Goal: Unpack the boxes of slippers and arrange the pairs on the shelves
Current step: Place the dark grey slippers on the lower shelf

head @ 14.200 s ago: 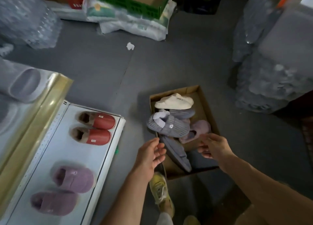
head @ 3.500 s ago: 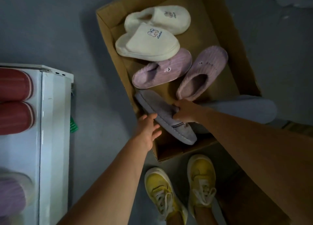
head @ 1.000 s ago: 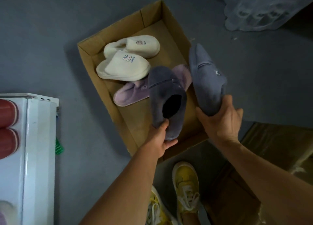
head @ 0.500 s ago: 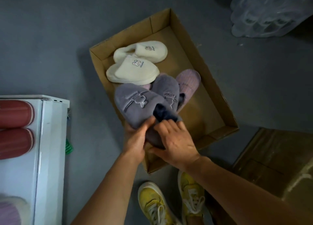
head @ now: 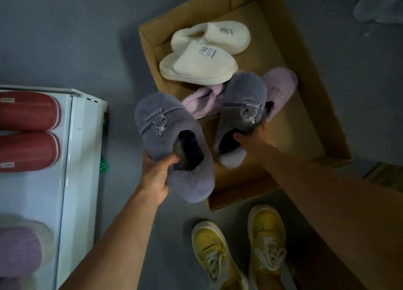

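Observation:
I hold a pair of grey-purple fuzzy slippers with a small bear patch. My left hand (head: 156, 176) grips one grey slipper (head: 165, 132) by its opening, just left of the box. My right hand (head: 254, 137) grips the other grey slipper (head: 244, 106) over the cardboard box (head: 305, 106). Inside the box lie a cream pair (head: 202, 56) at the far end and a pink pair (head: 281, 86), partly hidden behind the right slipper. The white shelf (head: 78, 163) stands at the left with a red pair (head: 28, 130) and a pink pair (head: 19, 246) on it.
My feet in yellow sneakers (head: 239, 250) stand on the grey floor just below the box. A brown board (head: 383, 176) lies at the right. Clear plastic wrapping (head: 379, 4) shows at the top right corner. A green tag (head: 104, 165) hangs at the shelf's edge.
Half a second ago both hands held the grey slippers bunched together over the box's near corner. Now the slippers are apart, the left one carried out toward the shelf side.

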A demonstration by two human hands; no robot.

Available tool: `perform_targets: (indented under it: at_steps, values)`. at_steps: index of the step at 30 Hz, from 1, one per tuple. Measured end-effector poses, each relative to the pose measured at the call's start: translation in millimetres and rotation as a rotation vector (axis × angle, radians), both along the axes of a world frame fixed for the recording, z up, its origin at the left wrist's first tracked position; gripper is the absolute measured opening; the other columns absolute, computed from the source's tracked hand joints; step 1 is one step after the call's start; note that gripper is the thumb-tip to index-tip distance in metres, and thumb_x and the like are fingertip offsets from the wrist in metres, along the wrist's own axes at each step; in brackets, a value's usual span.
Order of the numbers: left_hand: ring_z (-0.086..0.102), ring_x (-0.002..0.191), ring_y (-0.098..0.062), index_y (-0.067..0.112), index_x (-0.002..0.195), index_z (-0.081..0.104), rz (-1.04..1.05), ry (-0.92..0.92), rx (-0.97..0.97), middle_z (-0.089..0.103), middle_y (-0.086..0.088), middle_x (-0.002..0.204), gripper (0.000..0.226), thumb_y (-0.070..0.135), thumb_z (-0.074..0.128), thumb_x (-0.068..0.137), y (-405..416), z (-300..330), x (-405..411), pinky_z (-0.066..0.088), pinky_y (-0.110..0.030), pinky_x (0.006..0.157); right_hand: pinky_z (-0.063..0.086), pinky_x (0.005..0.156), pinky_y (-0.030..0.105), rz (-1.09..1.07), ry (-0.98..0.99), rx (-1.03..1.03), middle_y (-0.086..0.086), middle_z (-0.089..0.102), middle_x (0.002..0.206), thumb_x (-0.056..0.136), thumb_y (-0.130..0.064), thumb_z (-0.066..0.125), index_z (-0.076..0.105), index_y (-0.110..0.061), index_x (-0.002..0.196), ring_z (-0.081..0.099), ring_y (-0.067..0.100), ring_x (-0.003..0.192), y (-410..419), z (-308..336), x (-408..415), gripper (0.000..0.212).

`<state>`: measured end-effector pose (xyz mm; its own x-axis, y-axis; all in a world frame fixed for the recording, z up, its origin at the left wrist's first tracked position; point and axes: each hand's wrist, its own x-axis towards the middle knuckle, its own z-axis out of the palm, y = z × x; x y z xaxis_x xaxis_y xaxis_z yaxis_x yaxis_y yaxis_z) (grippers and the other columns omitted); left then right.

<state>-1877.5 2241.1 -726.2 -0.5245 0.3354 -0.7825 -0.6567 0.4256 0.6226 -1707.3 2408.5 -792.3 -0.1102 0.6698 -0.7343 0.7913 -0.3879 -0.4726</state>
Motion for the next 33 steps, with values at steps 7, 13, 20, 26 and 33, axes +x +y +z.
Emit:
perform_targets:
  at_steps: [7,13,20,26,33]
  values:
    - [0.065,0.106,-0.032,0.006,0.129,0.054,-0.065,-0.138,0.003,0.068,-0.018,0.112,0.082,0.002,0.072,0.050,-17,10,1,0.059,-0.041,0.078,0.054,0.087,0.047,-0.084,-0.035,0.069,0.018,0.065,0.105,0.083,-0.005,0.048,0.060,-0.007,0.112,0.062,0.037,0.101,1,20,24,0.031]
    - [0.059,0.103,-0.031,0.010,0.129,0.050,-0.171,-0.142,0.056,0.062,-0.016,0.110,0.086,0.004,0.073,0.046,-11,44,-6,0.051,-0.042,0.079,0.051,0.075,0.031,-0.028,0.210,0.068,0.004,0.065,0.093,0.089,-0.002,0.051,0.061,-0.012,0.101,0.062,0.021,0.094,0,84,34,0.019]
    - [0.058,0.109,-0.033,0.010,0.132,0.052,-0.193,-0.176,0.129,0.063,-0.017,0.113,0.081,-0.006,0.070,0.055,4,103,-10,0.043,-0.054,0.103,0.052,0.063,0.024,-0.012,0.350,0.034,-0.003,0.066,0.079,0.088,0.003,0.054,0.061,-0.024,0.080,0.063,0.011,0.077,7,158,25,0.029]
    - [0.066,0.103,-0.028,0.015,0.126,0.057,-0.199,-0.199,0.184,0.069,-0.014,0.109,0.074,-0.008,0.070,0.056,4,175,-9,0.054,-0.042,0.091,0.040,0.045,0.007,0.002,0.410,0.064,-0.010,0.059,0.057,0.089,0.008,0.051,0.060,-0.015,0.072,0.055,-0.010,0.049,18,255,29,0.030]
    - [0.068,0.105,-0.026,0.013,0.134,0.053,-0.240,-0.182,0.241,0.066,-0.018,0.125,0.098,0.005,0.088,0.042,2,278,-21,0.058,-0.034,0.079,0.041,0.043,0.011,0.018,0.409,0.088,-0.008,0.059,0.053,0.089,0.005,0.054,0.063,-0.008,0.076,0.054,-0.003,0.045,21,363,23,0.021]
